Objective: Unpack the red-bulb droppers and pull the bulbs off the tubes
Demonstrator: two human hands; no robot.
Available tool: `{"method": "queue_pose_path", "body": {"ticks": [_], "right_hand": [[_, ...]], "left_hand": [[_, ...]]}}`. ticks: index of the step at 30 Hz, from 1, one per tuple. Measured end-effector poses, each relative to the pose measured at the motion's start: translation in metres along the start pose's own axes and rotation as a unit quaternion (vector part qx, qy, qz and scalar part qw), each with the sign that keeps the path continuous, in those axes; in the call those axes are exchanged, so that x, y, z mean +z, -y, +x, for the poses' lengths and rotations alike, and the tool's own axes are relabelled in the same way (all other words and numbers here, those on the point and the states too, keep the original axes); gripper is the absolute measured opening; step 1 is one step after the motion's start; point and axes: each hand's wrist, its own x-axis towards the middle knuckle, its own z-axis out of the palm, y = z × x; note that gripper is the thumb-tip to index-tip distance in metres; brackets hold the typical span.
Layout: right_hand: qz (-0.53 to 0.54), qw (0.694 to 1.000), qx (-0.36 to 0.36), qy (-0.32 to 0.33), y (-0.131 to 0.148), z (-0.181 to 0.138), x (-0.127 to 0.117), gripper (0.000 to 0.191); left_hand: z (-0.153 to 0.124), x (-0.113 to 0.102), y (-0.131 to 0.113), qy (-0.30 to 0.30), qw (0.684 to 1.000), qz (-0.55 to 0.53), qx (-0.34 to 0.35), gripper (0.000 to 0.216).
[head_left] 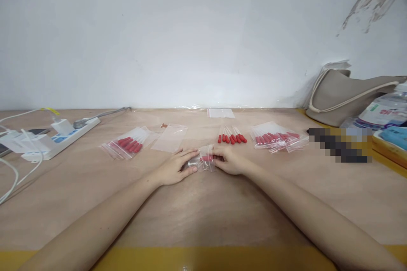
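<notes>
A small clear plastic bag point(207, 167) with a red-ended piece point(206, 158) inside lies between my hands. My left hand point(176, 167) rests at the bag's left side, fingers stretched and thumb apart, touching it. At the right edge, the bent fingers of my right hand point(230, 161) pinch the bag; their tips are partly hidden. Just behind lie several loose thin pale rods with red ends point(233, 139). Filled zip bags of similar red-ended pieces lie in a left pile point(127, 143) and a right pile point(276, 136).
A flat bag point(170, 137) lies behind my left hand, and another point(221, 113) is by the wall. At left stands a power strip point(68, 137) with chargers and white cables point(15, 178). A grey bag point(346, 97), a plastic bottle point(386, 108) and a blurred dark object point(340, 146) are at right.
</notes>
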Motion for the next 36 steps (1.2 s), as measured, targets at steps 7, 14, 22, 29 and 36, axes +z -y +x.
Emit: {"method": "queue_pose_path", "body": {"ticks": [7, 14, 22, 29, 36], "right_hand": [[0.03, 1.0, -0.002, -0.002, 0.0, -0.002, 0.003, 0.021], [-0.001, 0.998, 0.002, -0.056, -0.001, -0.001, 0.005, 0.021], [0.24, 0.954, 0.17, -0.051, -0.019, -0.005, -0.039, 0.028], [0.248, 0.921, 0.204, -0.219, -0.037, -0.022, -0.101, 0.03], [-0.095, 0.938, 0.12, -0.311, -0.064, -0.018, -0.072, 0.022]], "left_hand": [[0.0, 0.001, 0.002, -0.007, 1.0, 0.008, 0.002, 0.054], [0.0, 0.0, 0.001, 0.004, 1.0, 0.004, -0.009, 0.054], [-0.002, -0.001, -0.001, -0.005, 1.0, 0.0, -0.023, 0.061], [-0.003, 0.0, 0.0, 0.007, 0.999, 0.037, -0.024, 0.056], [-0.003, 0.0, -0.002, 0.031, 0.996, 0.076, -0.026, 0.044]]}}
